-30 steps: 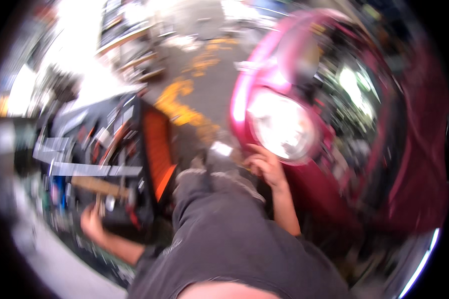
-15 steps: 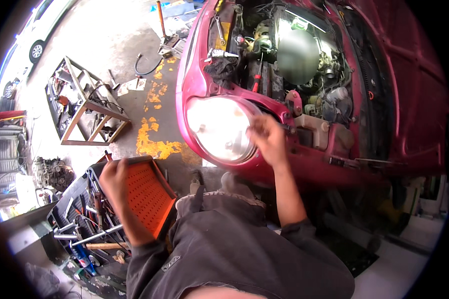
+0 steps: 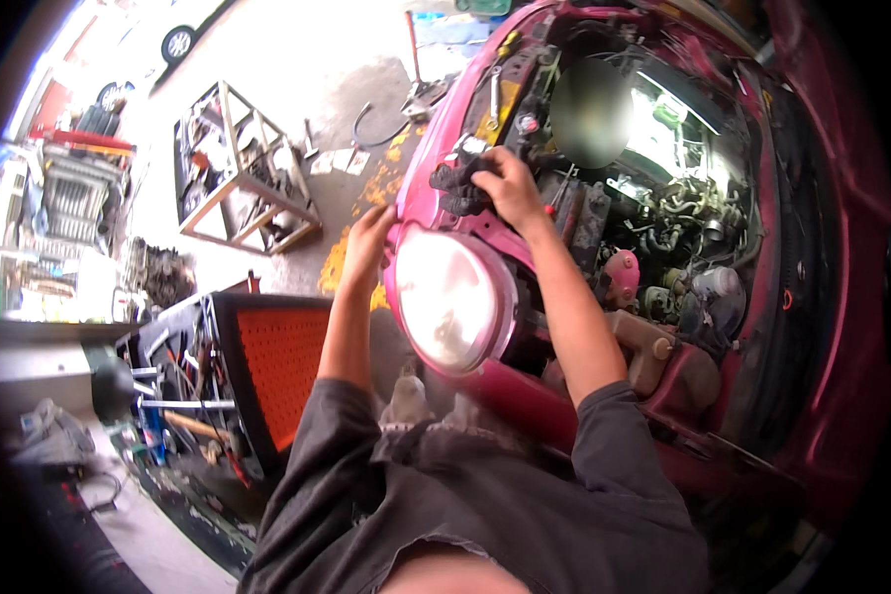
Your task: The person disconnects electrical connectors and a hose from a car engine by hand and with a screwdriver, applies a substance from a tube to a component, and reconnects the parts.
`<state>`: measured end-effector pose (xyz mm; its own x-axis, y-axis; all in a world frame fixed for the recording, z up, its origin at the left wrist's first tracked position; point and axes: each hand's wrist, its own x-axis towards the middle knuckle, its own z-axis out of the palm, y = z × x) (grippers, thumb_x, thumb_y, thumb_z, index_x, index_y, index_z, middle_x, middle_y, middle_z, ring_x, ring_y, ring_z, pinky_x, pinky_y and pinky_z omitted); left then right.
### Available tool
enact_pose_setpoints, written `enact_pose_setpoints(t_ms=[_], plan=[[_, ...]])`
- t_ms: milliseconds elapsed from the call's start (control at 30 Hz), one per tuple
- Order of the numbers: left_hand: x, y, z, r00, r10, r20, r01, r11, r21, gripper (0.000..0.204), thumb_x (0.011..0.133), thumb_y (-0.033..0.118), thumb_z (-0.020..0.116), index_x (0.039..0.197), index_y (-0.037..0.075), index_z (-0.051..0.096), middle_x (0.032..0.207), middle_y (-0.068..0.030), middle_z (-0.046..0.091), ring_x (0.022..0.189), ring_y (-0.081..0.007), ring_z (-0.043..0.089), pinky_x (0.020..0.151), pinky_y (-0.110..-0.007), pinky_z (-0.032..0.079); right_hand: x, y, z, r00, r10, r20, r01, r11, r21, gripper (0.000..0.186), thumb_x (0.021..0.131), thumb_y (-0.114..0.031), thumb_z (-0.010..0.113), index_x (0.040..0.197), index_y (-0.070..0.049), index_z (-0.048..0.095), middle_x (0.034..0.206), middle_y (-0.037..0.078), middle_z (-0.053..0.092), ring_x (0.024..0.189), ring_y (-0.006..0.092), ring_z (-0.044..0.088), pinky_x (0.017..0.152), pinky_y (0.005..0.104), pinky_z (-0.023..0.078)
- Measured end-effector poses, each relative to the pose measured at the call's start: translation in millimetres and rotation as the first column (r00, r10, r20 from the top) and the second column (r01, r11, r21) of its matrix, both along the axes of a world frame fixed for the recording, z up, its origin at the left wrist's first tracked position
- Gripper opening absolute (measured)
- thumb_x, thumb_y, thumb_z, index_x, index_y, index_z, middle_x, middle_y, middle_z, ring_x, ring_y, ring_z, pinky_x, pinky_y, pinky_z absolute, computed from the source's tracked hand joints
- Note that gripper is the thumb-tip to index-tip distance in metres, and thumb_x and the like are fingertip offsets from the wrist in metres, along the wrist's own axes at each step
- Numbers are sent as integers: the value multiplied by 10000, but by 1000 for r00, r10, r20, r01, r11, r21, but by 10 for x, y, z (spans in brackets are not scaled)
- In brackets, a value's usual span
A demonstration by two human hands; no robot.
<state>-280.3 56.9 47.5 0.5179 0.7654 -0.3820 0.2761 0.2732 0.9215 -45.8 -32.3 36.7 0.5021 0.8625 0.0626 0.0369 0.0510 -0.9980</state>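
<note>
My right hand point(image 3: 512, 190) is closed on a crumpled black cloth point(image 3: 459, 188), which lies on the car's front edge above the headlight. Toward the far left of the round, bright headlight point(image 3: 447, 297), my left hand point(image 3: 370, 233) rests at the edge of the pink-red bodywork point(image 3: 421, 210). Its fingers look stretched out, with nothing seen in them. A silver, shiny part point(image 3: 468, 148) sits just beyond the cloth. Right of my right hand, a red-handled tool point(image 3: 552, 210) is partly hidden by the hand.
The open engine bay point(image 3: 663, 213) lies to the right, with a beige tank point(image 3: 642, 346) nearer me. A wrench point(image 3: 494, 97) lies along the front edge. At left stand a tool cart point(image 3: 282, 371) with an orange perforated panel and a metal frame point(image 3: 252, 193) holding parts.
My right hand has moved from the headlight's rim up to the black cloth and gripped it. My left hand has gone from above the tool cart to the car's front edge. The view has turned.
</note>
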Motion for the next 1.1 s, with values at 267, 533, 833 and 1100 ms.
enact_pose_setpoints(t_ms=[267,533,833,1100], plan=[[-211,-159,-181,839,2,544,298,835,-463,301,937,279,579,1070,10,601,838,-29,636,669,-123,598,506,-214,418,-436,-268,463,891,218,-398,-220,975,41,231,833,-44,511,1057,-13,555,938,33,616,828,106,595,775,224,471],[-1046,14,-90,849,-61,524,293,881,-372,160,901,140,618,994,11,605,708,-36,580,508,-105,476,451,-234,337,-1243,-47,507,971,-240,10,235,943,-235,295,871,-119,654,1130,9,593,930,76,662,791,116,623,696,244,498],[-2029,-88,-220,839,436,325,-107,719,-687,275,899,134,648,1110,-26,574,637,14,524,431,-54,346,414,-213,250,-3019,-94,-6,996,29,85,9,911,-413,231,848,-139,711,977,46,665,829,109,692,732,90,625,632,235,496],[-2639,-111,0,978,-11,-208,81,941,329,385,730,396,766,898,55,706,931,-89,653,843,-244,658,715,-348,502,-3293,-5,-78,999,40,18,-33,953,-300,101,819,-12,647,883,6,571,782,58,652,704,92,619,612,235,495]])
